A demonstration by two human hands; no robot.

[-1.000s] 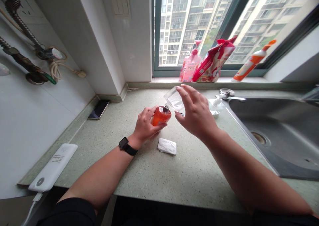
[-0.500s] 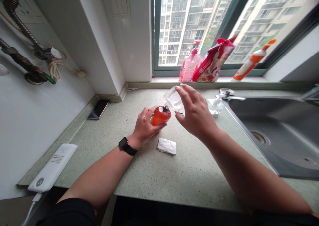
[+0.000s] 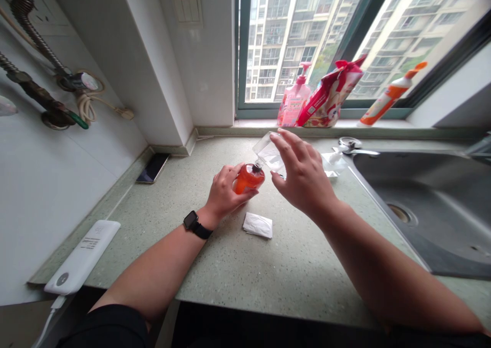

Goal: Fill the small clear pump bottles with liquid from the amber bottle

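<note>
While my left hand [image 3: 222, 189] has its fingers wrapped round the orange bottle [image 3: 245, 182], beyond the folded tissue [image 3: 258, 225], my right hand [image 3: 305, 174] grips the clear bottle [image 3: 266, 151], slanting down-left, mouth right at the orange one's neck!

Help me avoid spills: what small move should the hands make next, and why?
Perhaps steady the translucent orange bottle with the left hand: the right hand holds the clear, flat-sided bottle tilted, its narrow end at the orange bottle's dark neck, so a wobble could misalign them.
</note>
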